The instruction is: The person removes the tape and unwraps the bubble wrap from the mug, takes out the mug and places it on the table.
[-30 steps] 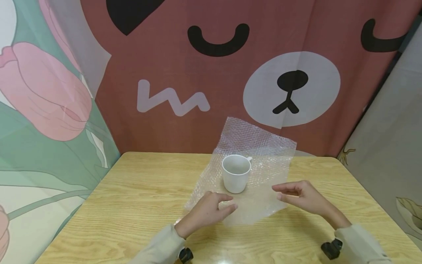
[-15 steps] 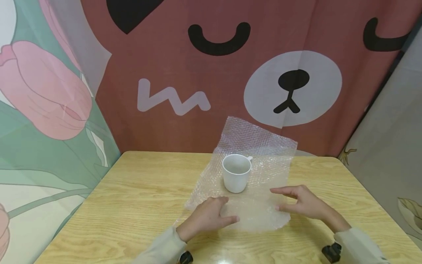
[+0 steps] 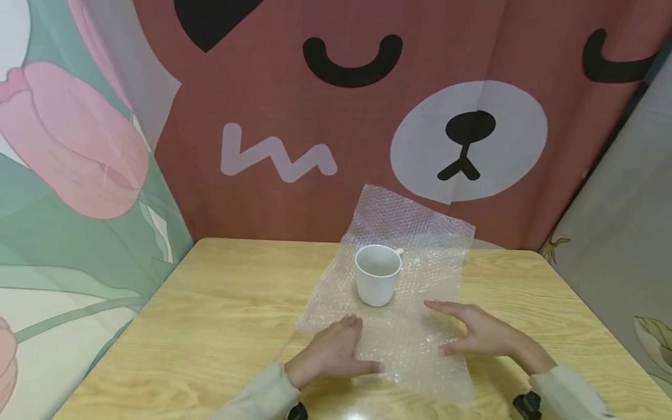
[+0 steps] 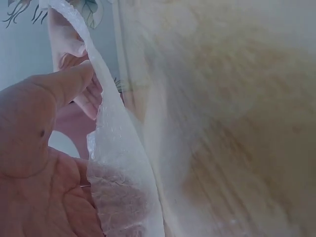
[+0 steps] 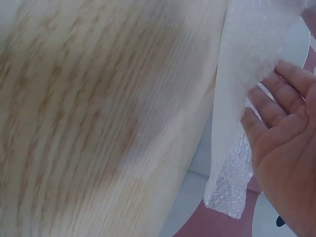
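Observation:
A white mug (image 3: 377, 287) stands upright on a sheet of bubble wrap (image 3: 406, 344), its handle at the back right. In front of the mug, my left hand (image 3: 331, 353) lies over the sheet's left part with thumb and fingers spread apart. On the other side, my right hand (image 3: 480, 331) reaches in over the sheet's right edge, forefinger extended and thumb lower down. Both wrist views show the wrap (image 4: 116, 148) close against straight fingers, with nothing pinched in the right hand. The mug sits between and beyond the two hands.
The light wooden table (image 3: 226, 291) carries the wrap, whose far end rises past the table's back edge in the head view. Behind hangs a brown curtain (image 3: 273, 204) printed with a bear's face. More printed cloth (image 3: 79, 245) borders the left side.
The near end of the bubble wrap has come down and spread out toward me. Both hands have opened wider between thumb and fingers and shifted slightly nearer. The mug has stayed in place.

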Motion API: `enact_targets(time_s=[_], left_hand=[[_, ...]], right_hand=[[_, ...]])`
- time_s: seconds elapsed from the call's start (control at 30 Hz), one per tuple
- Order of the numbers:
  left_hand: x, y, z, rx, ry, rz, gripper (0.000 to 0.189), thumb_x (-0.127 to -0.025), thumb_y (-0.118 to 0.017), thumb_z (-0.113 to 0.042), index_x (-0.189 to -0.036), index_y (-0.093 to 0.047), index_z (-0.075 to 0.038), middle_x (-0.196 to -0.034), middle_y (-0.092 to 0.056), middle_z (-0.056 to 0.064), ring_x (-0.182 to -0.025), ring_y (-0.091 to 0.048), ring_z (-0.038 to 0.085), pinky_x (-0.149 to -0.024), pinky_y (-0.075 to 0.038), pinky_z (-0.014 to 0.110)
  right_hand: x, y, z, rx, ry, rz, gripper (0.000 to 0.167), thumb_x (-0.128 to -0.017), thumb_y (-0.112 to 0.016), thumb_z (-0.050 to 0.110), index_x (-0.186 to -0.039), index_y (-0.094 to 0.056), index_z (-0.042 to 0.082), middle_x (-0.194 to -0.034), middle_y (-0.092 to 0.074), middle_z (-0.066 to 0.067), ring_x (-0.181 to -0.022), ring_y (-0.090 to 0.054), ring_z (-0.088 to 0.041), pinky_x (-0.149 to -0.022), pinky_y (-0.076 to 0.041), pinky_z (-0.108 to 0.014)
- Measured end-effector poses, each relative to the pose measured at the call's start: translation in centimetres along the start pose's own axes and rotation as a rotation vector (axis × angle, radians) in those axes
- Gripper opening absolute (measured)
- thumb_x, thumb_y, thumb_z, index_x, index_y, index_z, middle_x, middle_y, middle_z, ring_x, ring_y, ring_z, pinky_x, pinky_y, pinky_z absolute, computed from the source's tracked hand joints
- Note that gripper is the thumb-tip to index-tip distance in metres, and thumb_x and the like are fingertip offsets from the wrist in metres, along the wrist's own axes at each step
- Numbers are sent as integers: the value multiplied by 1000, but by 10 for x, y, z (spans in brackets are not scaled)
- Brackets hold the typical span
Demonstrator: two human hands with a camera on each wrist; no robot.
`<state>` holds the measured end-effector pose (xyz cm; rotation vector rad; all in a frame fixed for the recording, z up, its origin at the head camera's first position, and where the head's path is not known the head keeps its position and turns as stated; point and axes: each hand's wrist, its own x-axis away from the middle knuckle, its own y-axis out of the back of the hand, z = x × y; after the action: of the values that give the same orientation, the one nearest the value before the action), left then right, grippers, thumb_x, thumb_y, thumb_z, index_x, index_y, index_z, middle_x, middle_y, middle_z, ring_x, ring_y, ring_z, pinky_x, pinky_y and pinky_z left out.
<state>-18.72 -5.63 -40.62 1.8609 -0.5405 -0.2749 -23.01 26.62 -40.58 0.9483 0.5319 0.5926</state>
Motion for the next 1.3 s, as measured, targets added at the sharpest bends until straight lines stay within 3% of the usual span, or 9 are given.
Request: enact_targets(time_s=[0.13,0.4,0.63,0.9,1.3], left_hand=[[0,0,-2,-14,11,38,99,-81,-61,-68,-143,-40,6,-149,-36,22,-139,-30,31,-110,-29,40],[0,-7,0,-32,19,81,106,-80,-60,-71,-146,-33,7,-152,-26,26,-142,-22,34,-112,-26,42],[1,-8,2,-30,21,89,111,-78,-60,-73,-146,-30,9,-153,-19,28,-142,-18,37,-112,-21,50],[2,-9,1,-33,51,112,114,-76,-64,-72,-146,-29,10,-153,-18,29,-142,-17,38,-112,-21,50],[-7,-13,-5,1,111,118,117,-69,-77,-63,-146,-28,10,-154,-18,30,-143,-14,39,-110,-24,54]], right_hand=[[0,-1,1,-4,-13,23,88,-80,-76,47,-146,-40,1,-144,-45,-19,-128,-43,-40,-100,-39,-54],[3,-7,4,-45,-20,83,98,-77,-80,43,-148,-32,-5,-149,-34,-25,-133,-33,-44,-106,-29,-50],[3,-12,4,-94,-48,143,106,-75,-81,44,-148,-25,-8,-152,-25,-28,-137,-23,-48,-110,-17,-39],[3,-16,5,-32,-48,187,113,-71,-80,53,-147,-26,-10,-152,-23,-31,-136,-23,-49,-107,-21,-52],[-2,-11,10,1,-142,300,116,-67,-79,57,-147,-27,-9,-154,-18,-30,-139,-20,-46,-107,-20,-61]])
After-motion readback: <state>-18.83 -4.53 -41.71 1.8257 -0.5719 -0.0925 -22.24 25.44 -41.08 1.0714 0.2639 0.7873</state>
